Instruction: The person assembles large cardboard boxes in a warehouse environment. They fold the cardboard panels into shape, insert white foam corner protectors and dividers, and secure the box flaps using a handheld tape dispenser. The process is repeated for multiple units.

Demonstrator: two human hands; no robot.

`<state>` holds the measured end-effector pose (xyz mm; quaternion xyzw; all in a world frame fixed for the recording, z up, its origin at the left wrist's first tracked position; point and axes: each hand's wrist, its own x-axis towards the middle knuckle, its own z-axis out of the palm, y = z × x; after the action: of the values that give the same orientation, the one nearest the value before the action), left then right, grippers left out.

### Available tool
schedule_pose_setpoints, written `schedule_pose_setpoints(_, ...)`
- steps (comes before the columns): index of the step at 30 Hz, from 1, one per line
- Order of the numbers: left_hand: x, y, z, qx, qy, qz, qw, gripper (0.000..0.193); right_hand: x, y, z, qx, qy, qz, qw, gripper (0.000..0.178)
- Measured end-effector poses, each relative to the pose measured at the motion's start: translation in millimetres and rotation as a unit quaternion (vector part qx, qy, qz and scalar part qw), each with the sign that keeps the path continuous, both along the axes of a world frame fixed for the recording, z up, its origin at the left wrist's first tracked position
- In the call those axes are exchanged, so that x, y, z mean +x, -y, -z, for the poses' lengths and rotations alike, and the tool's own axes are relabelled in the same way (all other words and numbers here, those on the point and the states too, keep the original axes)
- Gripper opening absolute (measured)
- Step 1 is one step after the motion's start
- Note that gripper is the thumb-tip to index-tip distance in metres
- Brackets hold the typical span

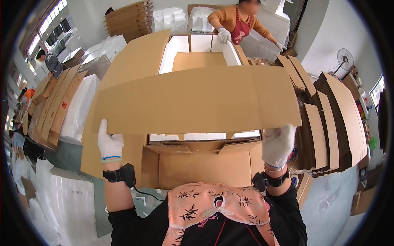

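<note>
A wide flat cardboard sheet [197,100] is held up in front of me, spanning most of the view's middle. My left hand [110,141], in a white glove, grips its near edge at the left corner, thumb up. My right hand [279,145], gloved too, closes on the near edge at the right corner. Beneath the sheet stands an open cardboard box lined with white foam blocks [201,42]; the sheet hides its middle. Toward me, a cardboard tray [204,169] with raised walls adjoins the box.
Across the box, a person in a red apron [243,30] rests a gloved hand [224,35] on the foam rim. Folded cartons [344,119] stand stacked at right. More cartons [57,108] and white foam slabs [67,201] line the left. A standing fan [344,59] is back right.
</note>
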<state>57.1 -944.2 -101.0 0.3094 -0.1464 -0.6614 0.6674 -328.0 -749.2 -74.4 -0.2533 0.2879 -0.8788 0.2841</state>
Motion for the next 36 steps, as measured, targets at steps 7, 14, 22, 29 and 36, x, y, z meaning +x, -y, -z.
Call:
schedule_pose_setpoints(7, -4.6, 8.1, 3.2, -0.008, 0.080, -0.064, 0.995, 0.027, -24.6, 32.1, 15.0, 0.130, -0.127, 0.092, 0.979, 0.037)
schedule_pose_setpoints(14, -16.2, -15.1, -22.9, -0.142, 0.483, 0.024, 0.864, 0.037, -38.4, 23.2, 15.9, 0.275, -0.331, 0.167, 0.887, 0.030)
schedule_pose_setpoints(22, -42.3, 18.0, -36.0, -0.352, 0.617, 0.105, 0.697, 0.049, -84.3, 22.0, 28.9, 0.492, -0.581, -0.074, 0.644, 0.031)
schedule_pose_setpoints(29, -71.2, 31.5, -44.1, -0.201, 0.692, 0.288, 0.631, 0.048, -94.0, 25.0, 50.2, 0.450, -0.538, 0.127, 0.702, 0.050)
schedule_pose_setpoints(36, -59.4, 50.2, -15.7, -0.166, 0.803, 0.328, 0.470, 0.038, -65.9, 44.0, 12.8, 0.186, -0.814, -0.003, 0.551, 0.049)
